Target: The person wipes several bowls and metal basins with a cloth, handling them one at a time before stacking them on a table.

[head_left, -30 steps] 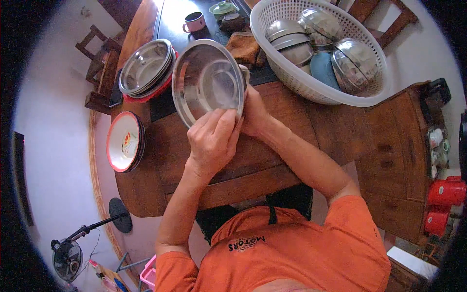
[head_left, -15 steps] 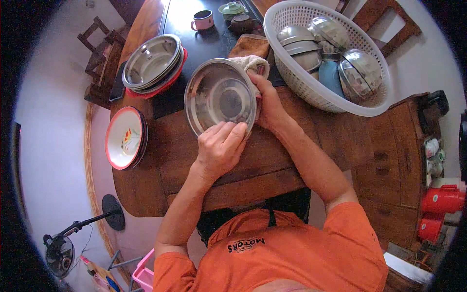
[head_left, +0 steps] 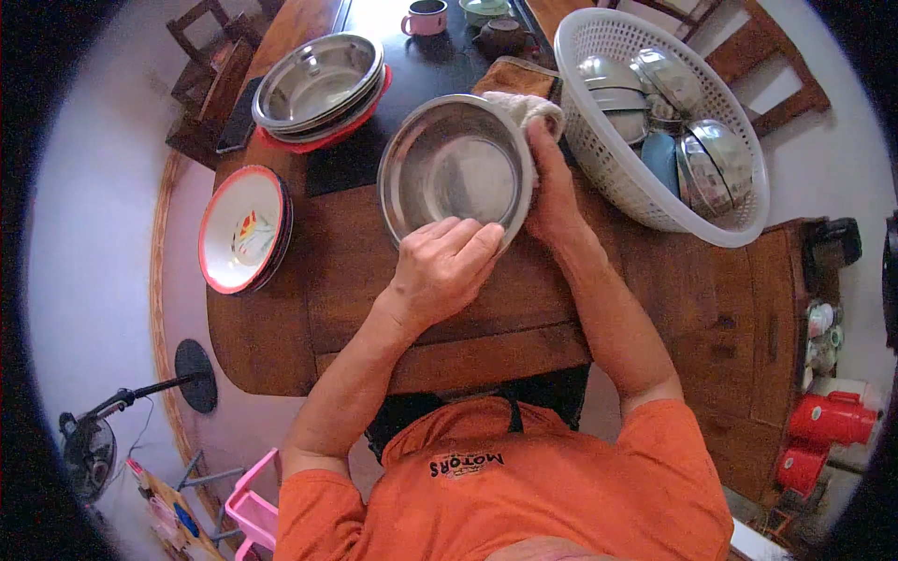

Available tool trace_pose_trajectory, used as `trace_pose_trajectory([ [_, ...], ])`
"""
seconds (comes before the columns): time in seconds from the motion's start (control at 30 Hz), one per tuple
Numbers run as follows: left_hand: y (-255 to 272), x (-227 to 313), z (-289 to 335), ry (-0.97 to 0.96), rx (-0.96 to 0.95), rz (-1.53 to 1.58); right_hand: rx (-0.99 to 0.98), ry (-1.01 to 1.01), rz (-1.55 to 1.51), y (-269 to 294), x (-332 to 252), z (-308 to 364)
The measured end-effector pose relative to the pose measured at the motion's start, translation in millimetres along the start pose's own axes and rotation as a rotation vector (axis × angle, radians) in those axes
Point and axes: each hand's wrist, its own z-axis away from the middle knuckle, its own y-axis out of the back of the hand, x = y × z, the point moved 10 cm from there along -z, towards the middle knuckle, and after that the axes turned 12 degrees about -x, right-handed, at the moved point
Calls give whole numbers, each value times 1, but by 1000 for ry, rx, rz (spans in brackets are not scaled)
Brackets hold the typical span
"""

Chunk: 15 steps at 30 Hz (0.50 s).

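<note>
A round stainless steel bowl (head_left: 460, 178) is held above the table, tilted so that its hollow faces me. My left hand (head_left: 441, 266) is closed on its near rim, the fingers folded over the edge. On the right side my right hand (head_left: 558, 192) presses a whitish cloth (head_left: 528, 108) to the bowl's outer wall and rim. Its fingers are partly hidden behind the bowl and cloth. Just beyond the bowl lies a folded brown cloth (head_left: 517, 79).
A white perforated basket (head_left: 613, 173) with several metal bowls stands at the right. To the left are stacked steel basins (head_left: 318, 79) on a red-rimmed one, and stacked enamel basins (head_left: 245, 231). A pink mug (head_left: 425, 18) and dark teapot (head_left: 502, 35) stand at the far side.
The view has shifted a little. The bowl has turned slightly in my hands, and my right hand with the cloth has shifted along its right side. My left hand keeps the near rim.
</note>
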Motion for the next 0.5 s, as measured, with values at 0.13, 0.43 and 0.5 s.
trace_pose_trajectory([
  [0.13,-1,0,-1,8,-9,-25,35,59,164,19,-11,0],
  [0.43,-5,-10,7,71,-101,-121,90,-68,367,21,-19,3],
  [0.5,-4,-12,6,85,-125,-131,72,-77,363,22,-16,1],
])
